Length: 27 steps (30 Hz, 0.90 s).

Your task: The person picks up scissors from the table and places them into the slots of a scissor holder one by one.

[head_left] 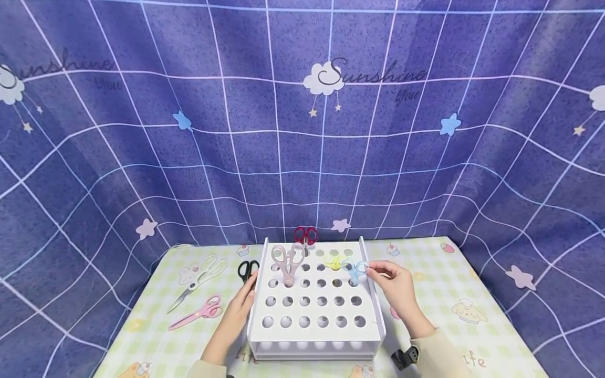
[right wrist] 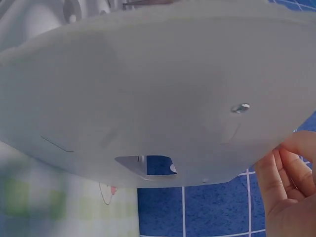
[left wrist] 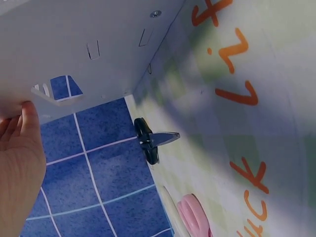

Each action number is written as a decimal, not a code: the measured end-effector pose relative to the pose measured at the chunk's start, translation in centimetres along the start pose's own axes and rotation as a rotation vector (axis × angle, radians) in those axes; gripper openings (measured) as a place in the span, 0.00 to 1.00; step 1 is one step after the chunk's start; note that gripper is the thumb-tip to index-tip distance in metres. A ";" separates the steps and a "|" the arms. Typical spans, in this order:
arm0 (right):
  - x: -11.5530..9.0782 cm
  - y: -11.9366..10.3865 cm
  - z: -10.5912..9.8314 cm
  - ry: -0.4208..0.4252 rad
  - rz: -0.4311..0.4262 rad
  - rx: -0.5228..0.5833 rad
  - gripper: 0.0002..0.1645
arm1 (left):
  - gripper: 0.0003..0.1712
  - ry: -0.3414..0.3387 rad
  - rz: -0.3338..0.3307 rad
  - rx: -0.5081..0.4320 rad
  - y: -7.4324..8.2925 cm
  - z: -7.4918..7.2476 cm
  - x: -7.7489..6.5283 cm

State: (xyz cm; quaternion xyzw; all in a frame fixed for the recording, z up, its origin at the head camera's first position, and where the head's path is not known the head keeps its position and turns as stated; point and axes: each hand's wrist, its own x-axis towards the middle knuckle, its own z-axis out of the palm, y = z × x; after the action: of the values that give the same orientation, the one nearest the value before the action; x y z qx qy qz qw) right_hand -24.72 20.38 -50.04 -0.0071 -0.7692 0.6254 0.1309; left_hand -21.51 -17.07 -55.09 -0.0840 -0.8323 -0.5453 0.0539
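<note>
A white rack (head_left: 313, 312) with rows of round holes stands on the table. My right hand (head_left: 396, 286) reaches over its right side panel and pinches a handle loop of the light blue scissors (head_left: 354, 275), which stand upright at a hole near that edge. On the rack's left, my left hand (head_left: 236, 310) rests with extended fingers along the outer side panel (left wrist: 64, 54). Greyish-pink scissors (head_left: 289, 265), yellow scissors (head_left: 334, 262) and red scissors (head_left: 306, 236) stand in the rack, handles up. In the right wrist view the side panel (right wrist: 163, 89) hides the blue scissors.
Left of the rack lie black-handled scissors (head_left: 247, 270), white-handled scissors (head_left: 194, 283) and pink scissors (head_left: 198, 313). A green checked cloth with printed figures covers the table (head_left: 454, 283). Behind and around it hangs a blue grid-patterned curtain (head_left: 302, 147).
</note>
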 end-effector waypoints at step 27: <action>-0.5 -0.6 0.8 -0.046 -0.372 -0.069 0.12 | 0.28 -0.020 -0.021 -0.008 2.5 -0.5 -0.6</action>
State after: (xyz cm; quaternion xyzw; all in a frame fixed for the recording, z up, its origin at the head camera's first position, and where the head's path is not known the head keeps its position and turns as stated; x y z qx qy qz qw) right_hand -24.30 19.43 -49.71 0.1450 -0.7810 0.5638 0.2263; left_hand -20.40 -16.57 -52.74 -0.0810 -0.8313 -0.5484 0.0396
